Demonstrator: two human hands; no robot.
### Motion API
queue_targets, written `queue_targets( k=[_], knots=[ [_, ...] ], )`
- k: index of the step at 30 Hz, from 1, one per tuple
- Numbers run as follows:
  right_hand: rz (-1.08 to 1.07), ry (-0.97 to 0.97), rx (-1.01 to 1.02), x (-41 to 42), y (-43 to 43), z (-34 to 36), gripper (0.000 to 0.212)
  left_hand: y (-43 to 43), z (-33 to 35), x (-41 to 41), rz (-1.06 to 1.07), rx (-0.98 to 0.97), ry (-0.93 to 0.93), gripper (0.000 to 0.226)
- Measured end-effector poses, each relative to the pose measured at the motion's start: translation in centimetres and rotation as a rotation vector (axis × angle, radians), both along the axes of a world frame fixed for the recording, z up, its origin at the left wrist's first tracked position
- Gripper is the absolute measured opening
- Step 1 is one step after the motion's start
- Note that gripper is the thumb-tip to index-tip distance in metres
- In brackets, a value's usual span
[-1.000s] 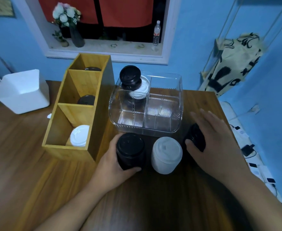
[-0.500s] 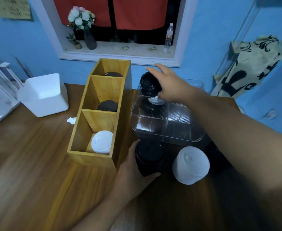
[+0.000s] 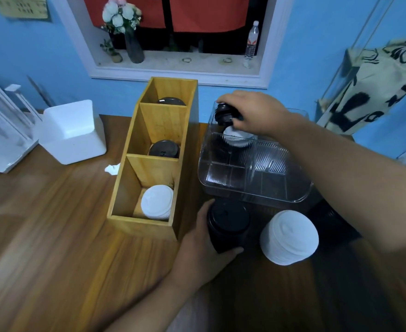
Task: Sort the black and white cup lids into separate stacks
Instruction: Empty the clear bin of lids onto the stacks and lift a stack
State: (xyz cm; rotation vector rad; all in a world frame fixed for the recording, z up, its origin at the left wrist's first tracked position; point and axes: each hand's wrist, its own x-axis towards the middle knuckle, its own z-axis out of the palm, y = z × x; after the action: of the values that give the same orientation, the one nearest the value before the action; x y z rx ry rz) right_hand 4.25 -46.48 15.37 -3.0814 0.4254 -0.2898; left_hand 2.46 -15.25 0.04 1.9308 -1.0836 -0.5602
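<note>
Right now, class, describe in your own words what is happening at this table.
A person is sorting cup lids. The right hand grips the black lids atop white lids in the clear bin. The left hand holds a black stack on the table, with a white stack standing beside it.

Wooden table (image 3: 53, 236). Black lid stack (image 3: 228, 224) stands on it, gripped inside the left hand (image 3: 197, 255) fingers (image 3: 205, 209). White lid stack (image 3: 289, 236) is just right of those fingertips, and a dark stack (image 3: 329, 221) is further right, half hidden. Wooden organizer (image 3: 149, 226) is just left of the fingers. Clear bin (image 3: 257, 195) is just beyond them, below the right hand (image 3: 252, 111) fingers (image 3: 223, 100) pinching black lids (image 3: 223, 115). White box (image 3: 72, 140), paper scrap (image 3: 112, 168) and clear rack (image 3: 3, 130) are well left.
</note>
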Motion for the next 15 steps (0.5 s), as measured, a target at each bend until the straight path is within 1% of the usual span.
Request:
queue_targets(
  k=[3, 7, 10, 13, 15],
  knots=[
    [-0.021, -0.094, -0.031, -0.9, 0.4, 0.8, 0.039, 0.0, 0.0, 0.1, -0.012, -0.001, -0.014, 0.119],
    [-0.054, -0.292, -0.051, -3.8, 2.0, 1.9, 0.042, 0.0, 0.3, 0.1, -0.02, 0.0, -0.021, 0.119],
    [-0.063, -0.464, -0.054, -7.5, 5.1, 1.9, 0.044, 0.0, 0.5, 0.1, -0.029, -0.009, -0.028, 0.117],
    [-0.101, -0.514, -0.013, -12.2, 9.6, -0.3, 0.043, 0.1, 0.6, 0.1, -0.032, -0.03, -0.027, 0.115],
    [-0.094, -0.518, -0.022, -15.3, 12.8, -2.4, 0.04, 0.0, 0.6, 0.3, -0.026, -0.042, -0.005, 0.112]
  ],
)
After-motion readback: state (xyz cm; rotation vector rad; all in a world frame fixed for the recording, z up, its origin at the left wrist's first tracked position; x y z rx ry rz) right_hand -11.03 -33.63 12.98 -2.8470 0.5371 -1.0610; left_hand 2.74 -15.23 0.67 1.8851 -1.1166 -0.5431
